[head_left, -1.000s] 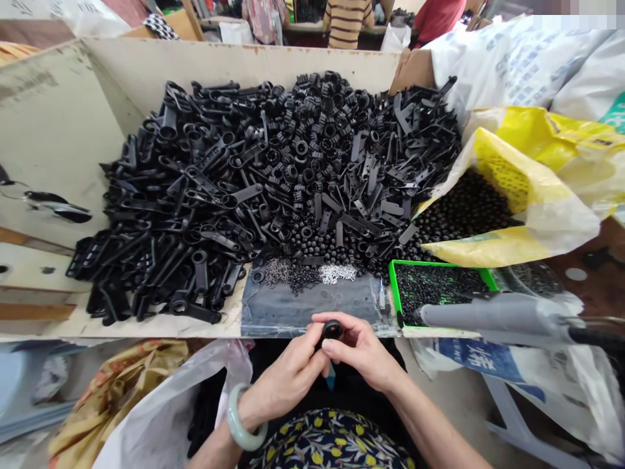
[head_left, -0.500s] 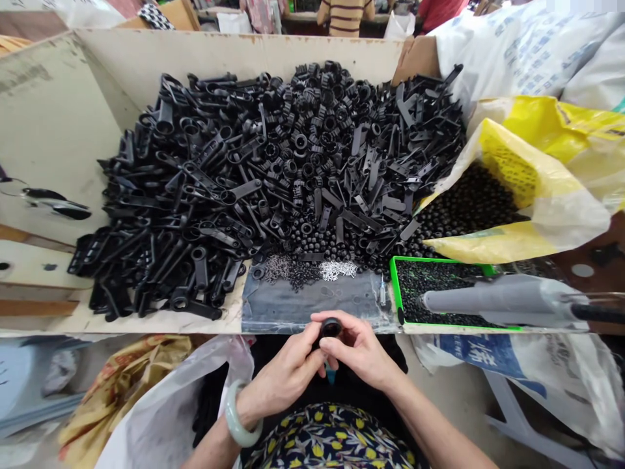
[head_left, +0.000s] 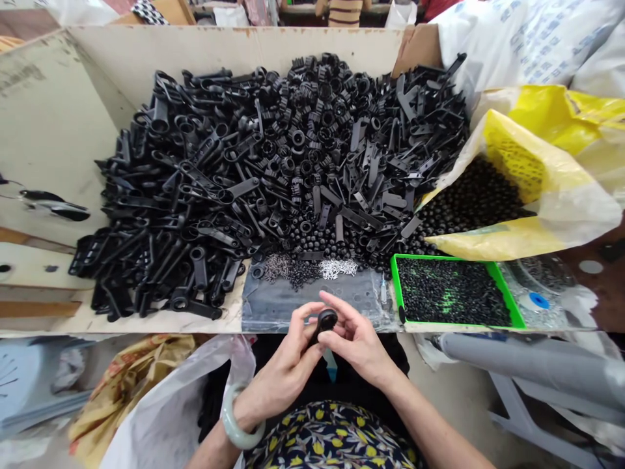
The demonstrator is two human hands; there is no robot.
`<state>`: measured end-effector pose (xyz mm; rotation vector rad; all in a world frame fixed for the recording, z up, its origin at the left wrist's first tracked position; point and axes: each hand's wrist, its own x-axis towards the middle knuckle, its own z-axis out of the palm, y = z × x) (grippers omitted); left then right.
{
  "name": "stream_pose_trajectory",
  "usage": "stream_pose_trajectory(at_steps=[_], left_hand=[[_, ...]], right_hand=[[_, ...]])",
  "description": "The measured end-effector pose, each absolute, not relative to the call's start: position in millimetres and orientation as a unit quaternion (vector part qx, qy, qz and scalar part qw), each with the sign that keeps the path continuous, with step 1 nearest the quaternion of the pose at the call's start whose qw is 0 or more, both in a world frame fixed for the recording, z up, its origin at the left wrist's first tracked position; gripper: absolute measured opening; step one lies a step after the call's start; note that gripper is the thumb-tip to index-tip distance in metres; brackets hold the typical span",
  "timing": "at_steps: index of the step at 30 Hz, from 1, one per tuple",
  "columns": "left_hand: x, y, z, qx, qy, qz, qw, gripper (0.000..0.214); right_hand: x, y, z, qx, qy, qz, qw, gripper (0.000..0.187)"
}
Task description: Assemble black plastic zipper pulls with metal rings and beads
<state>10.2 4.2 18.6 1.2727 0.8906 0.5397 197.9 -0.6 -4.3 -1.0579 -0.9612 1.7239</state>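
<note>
Hands meet just below the near edge of the counter (head_left: 146, 322), and we take the dark mat (head_left: 312, 303) on that edge as our landmark. Just in front of the mat, our left hand (head_left: 288, 361) and right hand (head_left: 359, 342) close together on one small black plastic part (head_left: 323, 321) with a ring-shaped end: the left hand's thumb and fingers pinch it from the left, while the right hand's thumb (head_left: 336, 339) presses its right side and the right fingers stretch over it. On the far edge of the mat lie small dark bits (head_left: 290, 269) and pale metal pins (head_left: 336, 268). Behind the mat a large heap of black plastic parts (head_left: 273, 169) fills the counter. Right of the mat sits a green tray (head_left: 394, 286) of tiny black pieces, and beyond that tray a yellow bag (head_left: 537, 215) of black beads. A pale bangle (head_left: 237, 423) circles our left wrist.
</note>
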Motion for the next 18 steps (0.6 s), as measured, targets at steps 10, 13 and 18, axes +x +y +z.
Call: stream_pose_trajectory(at_steps=[10,13,18], left_hand=[[22,2,19,0.449,0.422,0.348,0.707,0.084],[26,5,12,0.472,0.461,0.399,0.637,0.043],[22,11,16,0.591,0.45,0.331,0.581,0.023]], right_hand=[[200,-1,0,-0.446,-0.491,0.574,0.481,0.025],[203,2,1,-0.451,-0.523,0.513,0.51,0.017],[207,4,8,-0.451,-0.558,0.473,0.512,0.019]])
